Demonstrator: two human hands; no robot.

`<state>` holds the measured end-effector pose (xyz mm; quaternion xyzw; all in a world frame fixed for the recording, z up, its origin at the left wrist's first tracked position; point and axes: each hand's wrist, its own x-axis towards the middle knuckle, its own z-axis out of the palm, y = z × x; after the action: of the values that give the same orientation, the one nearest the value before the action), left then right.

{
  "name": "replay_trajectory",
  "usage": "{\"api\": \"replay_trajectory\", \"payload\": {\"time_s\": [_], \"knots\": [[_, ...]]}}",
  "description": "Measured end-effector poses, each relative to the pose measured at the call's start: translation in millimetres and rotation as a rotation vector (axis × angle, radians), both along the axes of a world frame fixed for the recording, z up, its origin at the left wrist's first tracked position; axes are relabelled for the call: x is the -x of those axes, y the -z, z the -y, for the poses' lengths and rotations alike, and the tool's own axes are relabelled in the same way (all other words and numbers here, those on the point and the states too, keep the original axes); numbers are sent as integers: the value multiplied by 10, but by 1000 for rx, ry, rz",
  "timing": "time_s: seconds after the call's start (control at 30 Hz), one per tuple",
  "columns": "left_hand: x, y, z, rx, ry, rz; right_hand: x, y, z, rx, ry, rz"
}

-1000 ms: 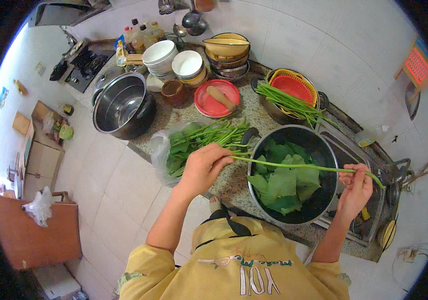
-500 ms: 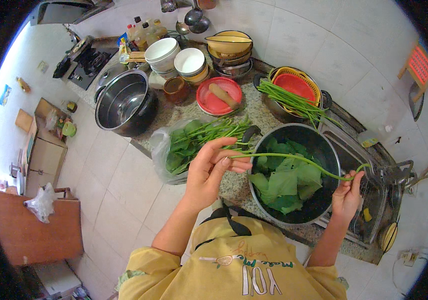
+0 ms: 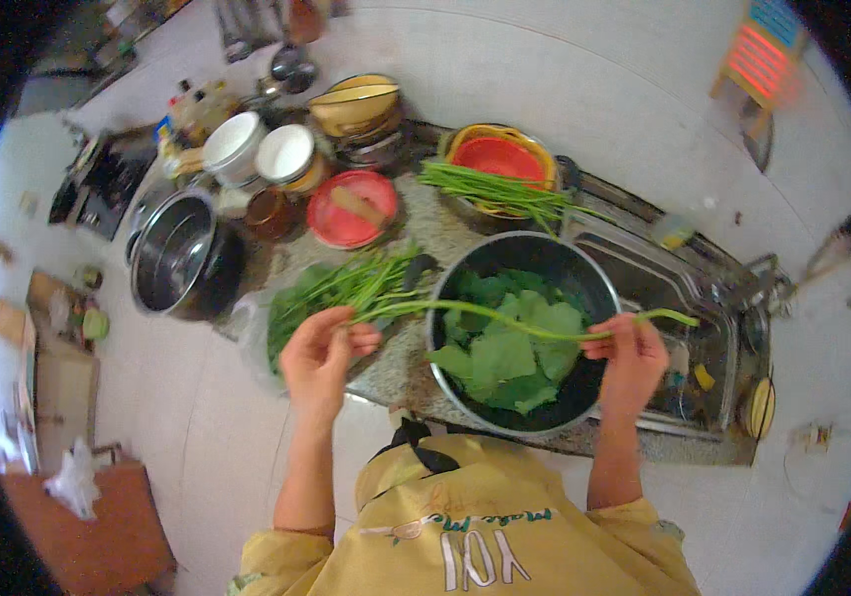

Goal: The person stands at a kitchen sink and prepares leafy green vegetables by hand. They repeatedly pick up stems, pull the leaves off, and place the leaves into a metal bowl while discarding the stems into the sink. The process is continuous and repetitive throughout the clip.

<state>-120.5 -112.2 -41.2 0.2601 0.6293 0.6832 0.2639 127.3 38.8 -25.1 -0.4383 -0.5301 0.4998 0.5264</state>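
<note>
A long green vegetable stem [image 3: 515,322] stretches across the dark pot [image 3: 594,273], above the broad green leaves [image 3: 505,356] inside. My right hand [image 3: 630,363] pinches this stem over the pot's right rim, and its curved tip sticks out to the right. On the left, my left hand [image 3: 318,360] has curled fingers around the stem's other end; blur softens the exact contact. Just beyond that hand lies a bunch of leafy stems [image 3: 336,293] in a clear plastic bag [image 3: 255,336].
Behind the pot, cut green stems [image 3: 495,191] lie across a red and yellow basket [image 3: 505,159]. A sink [image 3: 644,273] is on the right. Further left stand a red strainer [image 3: 331,230], an empty dark pot [image 3: 172,263] and stacked white bowls [image 3: 234,147].
The view has shifted, so the counter sits further left. My right hand has slid inward along the stem, leaving its tip free. My left hand has curled its fingers more.
</note>
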Motion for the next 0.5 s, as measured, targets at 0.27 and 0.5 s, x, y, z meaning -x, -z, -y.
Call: {"api": "replay_trajectory", "payload": {"time_s": [0.27, 0.5], "knots": [[203, 417, 51, 100, -69, -168, 121, -99, 156, 17, -218, -43], [-106, -63, -168, 104, 62, -968, 332, 3, 276, -48, -378, 68]]}}
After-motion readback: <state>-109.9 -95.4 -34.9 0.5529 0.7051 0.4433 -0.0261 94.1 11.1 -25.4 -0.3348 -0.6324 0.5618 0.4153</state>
